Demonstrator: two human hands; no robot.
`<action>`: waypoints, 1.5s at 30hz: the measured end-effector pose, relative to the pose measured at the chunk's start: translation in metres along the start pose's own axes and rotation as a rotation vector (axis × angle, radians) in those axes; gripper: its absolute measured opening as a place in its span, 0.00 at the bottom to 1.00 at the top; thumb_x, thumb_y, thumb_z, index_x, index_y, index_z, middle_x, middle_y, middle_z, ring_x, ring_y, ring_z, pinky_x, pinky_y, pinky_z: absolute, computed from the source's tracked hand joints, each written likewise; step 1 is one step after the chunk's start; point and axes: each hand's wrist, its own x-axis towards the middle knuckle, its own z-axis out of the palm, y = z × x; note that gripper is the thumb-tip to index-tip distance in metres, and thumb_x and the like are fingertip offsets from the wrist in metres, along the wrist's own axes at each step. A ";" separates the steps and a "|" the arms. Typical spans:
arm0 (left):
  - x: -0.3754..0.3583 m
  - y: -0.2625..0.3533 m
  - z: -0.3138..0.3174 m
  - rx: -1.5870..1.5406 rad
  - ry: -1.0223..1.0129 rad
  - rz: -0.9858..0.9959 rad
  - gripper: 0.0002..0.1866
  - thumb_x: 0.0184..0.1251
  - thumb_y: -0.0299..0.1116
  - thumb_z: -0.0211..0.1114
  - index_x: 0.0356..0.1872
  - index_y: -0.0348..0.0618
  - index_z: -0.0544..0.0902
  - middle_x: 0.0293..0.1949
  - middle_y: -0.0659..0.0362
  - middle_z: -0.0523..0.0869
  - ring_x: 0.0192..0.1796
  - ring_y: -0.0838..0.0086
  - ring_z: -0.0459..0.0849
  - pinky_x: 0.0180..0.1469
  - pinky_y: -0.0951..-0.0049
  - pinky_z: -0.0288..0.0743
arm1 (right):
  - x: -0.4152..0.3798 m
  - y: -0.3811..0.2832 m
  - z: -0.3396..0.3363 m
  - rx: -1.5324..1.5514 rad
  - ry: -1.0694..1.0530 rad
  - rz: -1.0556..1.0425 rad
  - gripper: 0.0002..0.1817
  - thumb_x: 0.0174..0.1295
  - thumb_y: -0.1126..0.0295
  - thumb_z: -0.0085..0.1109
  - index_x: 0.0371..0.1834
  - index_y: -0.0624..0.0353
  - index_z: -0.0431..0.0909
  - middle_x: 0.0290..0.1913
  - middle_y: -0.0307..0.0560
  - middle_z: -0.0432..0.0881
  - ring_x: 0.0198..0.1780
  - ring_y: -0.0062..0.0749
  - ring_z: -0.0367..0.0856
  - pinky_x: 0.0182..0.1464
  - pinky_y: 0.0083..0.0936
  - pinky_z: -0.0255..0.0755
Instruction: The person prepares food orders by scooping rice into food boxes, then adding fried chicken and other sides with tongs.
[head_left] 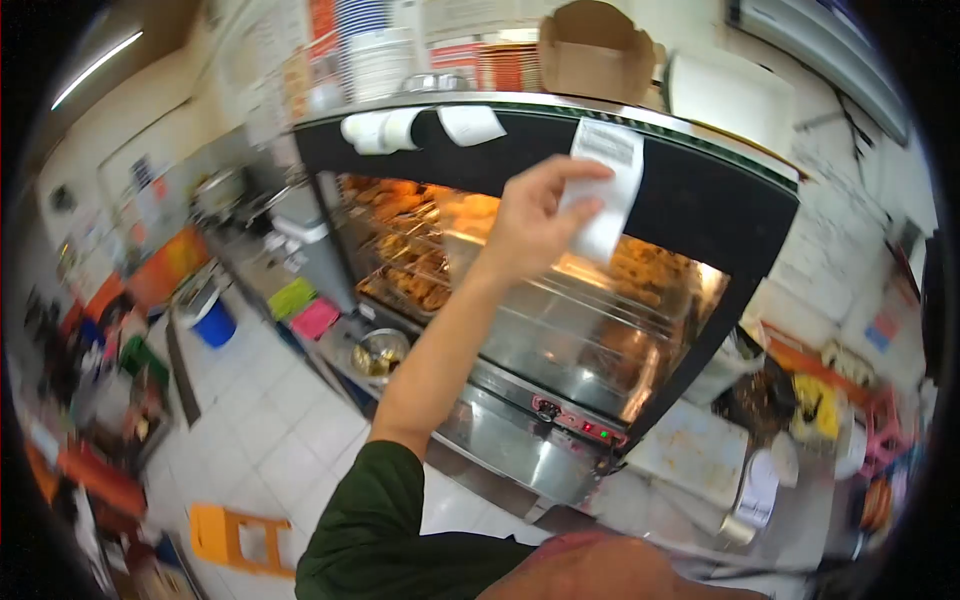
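My left hand (540,215) is raised to the dark upper frame of a heated glass display cabinet (700,205). Thumb and fingers are closed on a white paper slip (610,190) with printed lines near its top. The slip hangs down over the frame and part of the glass. To its left, another white slip (472,125) and a curled paper slip (380,130) hang from the same frame. Browned fried food (415,285) lies on racks behind the glass. A blurred shape fills the bottom edge; my right hand cannot be made out.
An open cardboard box (595,65) and stacked white containers (380,65) stand on top of the cabinet. A metal bowl (380,352) sits on the left counter. At right lies a white cutting board (695,450). An orange stool (240,538) and blue bucket (212,322) occupy the tiled floor.
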 end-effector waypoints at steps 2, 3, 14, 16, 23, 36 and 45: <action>-0.020 0.018 0.004 -0.192 -0.156 -0.119 0.24 0.59 0.16 0.58 0.59 0.32 0.70 0.51 0.53 0.79 0.51 0.75 0.78 0.51 0.77 0.73 | -0.032 0.010 0.027 0.057 0.112 0.124 0.23 0.66 0.55 0.48 0.59 0.57 0.68 0.57 0.54 0.70 0.59 0.44 0.69 0.54 0.44 0.70; -0.025 0.021 0.004 -0.255 -0.226 -0.085 0.27 0.58 0.15 0.59 0.61 0.32 0.66 0.54 0.52 0.76 0.52 0.74 0.77 0.53 0.76 0.72 | -0.051 0.017 0.042 0.087 0.165 0.187 0.23 0.65 0.55 0.48 0.59 0.57 0.68 0.57 0.54 0.70 0.59 0.44 0.69 0.54 0.44 0.70; -0.068 0.037 -0.031 -0.543 -0.523 0.012 0.41 0.51 0.14 0.60 0.69 0.37 0.54 0.66 0.50 0.63 0.64 0.70 0.67 0.62 0.72 0.64 | -0.261 0.082 0.223 0.376 0.393 0.826 0.23 0.65 0.56 0.49 0.59 0.57 0.68 0.56 0.53 0.71 0.59 0.43 0.70 0.53 0.44 0.71; -0.073 0.036 -0.030 -0.578 -0.527 0.013 0.41 0.51 0.14 0.60 0.69 0.37 0.55 0.66 0.50 0.62 0.64 0.70 0.66 0.62 0.72 0.64 | -0.294 0.089 0.249 0.411 0.382 0.908 0.23 0.65 0.56 0.49 0.59 0.57 0.68 0.56 0.53 0.72 0.59 0.43 0.70 0.53 0.44 0.71; -0.088 0.053 -0.019 -0.571 -0.490 0.125 0.42 0.48 0.16 0.64 0.68 0.32 0.56 0.64 0.47 0.65 0.62 0.67 0.71 0.59 0.73 0.68 | -0.390 0.111 0.310 0.420 0.275 1.004 0.23 0.65 0.56 0.49 0.59 0.57 0.68 0.55 0.53 0.72 0.58 0.43 0.70 0.53 0.44 0.71; -0.097 0.069 0.026 -0.677 -0.601 0.138 0.45 0.47 0.17 0.66 0.70 0.39 0.54 0.68 0.51 0.59 0.67 0.68 0.62 0.64 0.70 0.62 | -0.418 0.070 0.303 0.566 0.518 1.019 0.23 0.59 0.60 0.56 0.55 0.59 0.69 0.51 0.52 0.77 0.50 0.46 0.78 0.49 0.42 0.72; -0.098 0.094 0.112 -0.639 -0.667 0.109 0.48 0.46 0.17 0.67 0.71 0.42 0.52 0.68 0.51 0.59 0.66 0.68 0.63 0.61 0.69 0.68 | -0.418 0.179 0.285 1.011 0.719 0.903 0.23 0.60 0.60 0.55 0.56 0.58 0.67 0.52 0.55 0.76 0.51 0.52 0.76 0.46 0.52 0.70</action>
